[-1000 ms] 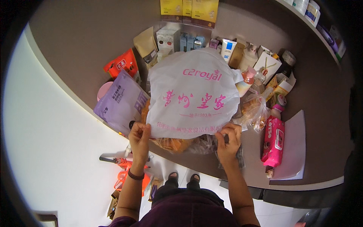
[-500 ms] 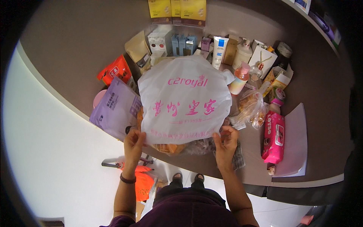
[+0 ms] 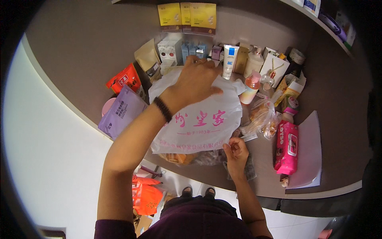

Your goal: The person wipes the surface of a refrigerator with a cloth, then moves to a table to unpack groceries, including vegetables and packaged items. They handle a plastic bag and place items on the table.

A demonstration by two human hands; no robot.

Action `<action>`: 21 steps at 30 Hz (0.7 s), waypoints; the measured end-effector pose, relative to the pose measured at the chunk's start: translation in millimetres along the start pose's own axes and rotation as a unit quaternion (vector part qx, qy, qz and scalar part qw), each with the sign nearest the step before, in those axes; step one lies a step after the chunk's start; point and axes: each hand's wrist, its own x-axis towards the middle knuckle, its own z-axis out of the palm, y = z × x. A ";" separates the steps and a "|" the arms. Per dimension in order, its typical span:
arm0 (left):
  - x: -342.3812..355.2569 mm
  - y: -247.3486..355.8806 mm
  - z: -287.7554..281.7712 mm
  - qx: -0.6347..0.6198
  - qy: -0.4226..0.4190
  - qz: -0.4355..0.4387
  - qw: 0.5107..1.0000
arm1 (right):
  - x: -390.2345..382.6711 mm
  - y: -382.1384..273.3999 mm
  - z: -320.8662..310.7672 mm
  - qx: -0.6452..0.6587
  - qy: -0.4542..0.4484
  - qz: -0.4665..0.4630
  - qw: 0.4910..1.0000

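Observation:
A white plastic bag (image 3: 199,137) with pink printing lies spread over other things on the brown desk. My left hand (image 3: 195,81), a dark beaded bracelet on its wrist, reaches across the bag to its far edge. Its thumb stands apart from the fingers, and I see nothing held in it. With thumb and fingers my right hand (image 3: 236,153) pinches the bag's near right corner. Below the bag's near edge, clear wrapping (image 3: 209,156) and an orange-brown packed item (image 3: 178,158) stick out, mostly covered.
Left stand a purple pouch (image 3: 122,111) and a red packet (image 3: 125,77). Behind are small boxes, a white tube (image 3: 229,61) and a pink-capped bottle (image 3: 250,88). Right of the bag lie a clear bag of food (image 3: 262,117), pink wipes (image 3: 286,147) and white paper (image 3: 309,153).
My left hand has let go of the bag's near left corner and moved far across to its back edge. My right hand keeps its pinch. The view has shifted slightly.

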 end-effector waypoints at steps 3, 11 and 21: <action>18.1 -26.4 20.9 -0.149 -0.084 -0.066 0.983 | -1.3 3.7 -10.4 0.020 0.021 -0.012 1.000; -9.8 -85.1 37.8 -0.363 -0.042 -0.266 0.892 | -8.6 -2.0 -32.2 0.030 0.037 0.039 0.998; 7.6 -55.7 85.9 -0.045 0.174 -0.065 0.982 | -21.1 7.0 -36.5 -0.027 0.026 0.095 0.995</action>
